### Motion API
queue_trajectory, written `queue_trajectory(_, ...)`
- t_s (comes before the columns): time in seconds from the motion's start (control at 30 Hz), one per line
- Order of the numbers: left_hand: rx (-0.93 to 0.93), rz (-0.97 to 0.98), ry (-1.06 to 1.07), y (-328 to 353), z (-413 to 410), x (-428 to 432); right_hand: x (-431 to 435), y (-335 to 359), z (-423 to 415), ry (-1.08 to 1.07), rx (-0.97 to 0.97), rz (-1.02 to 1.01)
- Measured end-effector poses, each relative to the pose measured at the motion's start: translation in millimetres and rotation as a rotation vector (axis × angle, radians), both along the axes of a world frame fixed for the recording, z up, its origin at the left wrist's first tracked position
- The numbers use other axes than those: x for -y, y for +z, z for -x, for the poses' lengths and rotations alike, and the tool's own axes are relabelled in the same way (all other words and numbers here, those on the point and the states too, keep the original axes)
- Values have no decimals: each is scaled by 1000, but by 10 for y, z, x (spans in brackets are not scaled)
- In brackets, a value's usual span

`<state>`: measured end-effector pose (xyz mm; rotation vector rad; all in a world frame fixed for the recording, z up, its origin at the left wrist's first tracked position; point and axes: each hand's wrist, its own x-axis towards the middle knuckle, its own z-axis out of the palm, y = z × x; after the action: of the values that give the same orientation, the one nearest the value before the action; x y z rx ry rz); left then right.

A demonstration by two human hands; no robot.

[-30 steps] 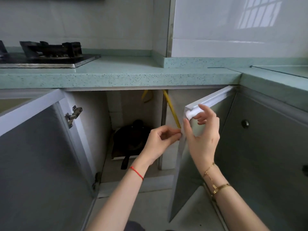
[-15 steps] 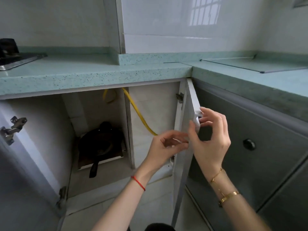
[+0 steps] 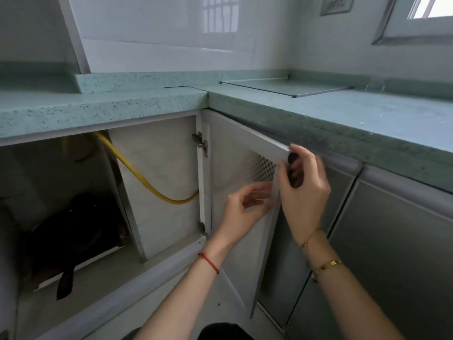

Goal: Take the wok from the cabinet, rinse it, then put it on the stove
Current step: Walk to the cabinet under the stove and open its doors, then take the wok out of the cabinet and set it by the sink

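Note:
A black wok [image 3: 71, 231] sits deep in the open cabinet at the lower left, its handle [image 3: 65, 283] pointing out toward me. The cabinet's right door [image 3: 235, 173] stands swung wide open against the neighbouring cabinet front. My right hand [image 3: 304, 192] grips the door's free top corner, fingers wrapped around the knob side. On the door's inner face, my left hand [image 3: 245, 207] pinches the door's edge just below. Both hands are well to the right of the wok. The stove is out of view.
A yellow hose [image 3: 137, 175] curves across the cabinet's back wall. The speckled green countertop [image 3: 122, 104] runs above and turns along the right side over shut grey cabinet doors [image 3: 397, 253]. A flat glass-covered panel [image 3: 289, 87] lies on the corner counter.
The right door has swung further open, from half open to flat against the right cabinets, with both hands on it. My view has turned right, so the stove has left the frame.

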<state>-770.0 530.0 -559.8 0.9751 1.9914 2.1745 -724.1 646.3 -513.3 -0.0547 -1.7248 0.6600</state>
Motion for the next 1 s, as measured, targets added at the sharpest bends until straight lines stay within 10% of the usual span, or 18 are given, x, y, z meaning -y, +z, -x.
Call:
queue_trajectory(0.53,-31,80,-17,50,88,-370,-302,-46,109,-192,25,41)
queue_trajectory(1.0,27,52,357,137,230,875,593,-114,596,513,242,325)
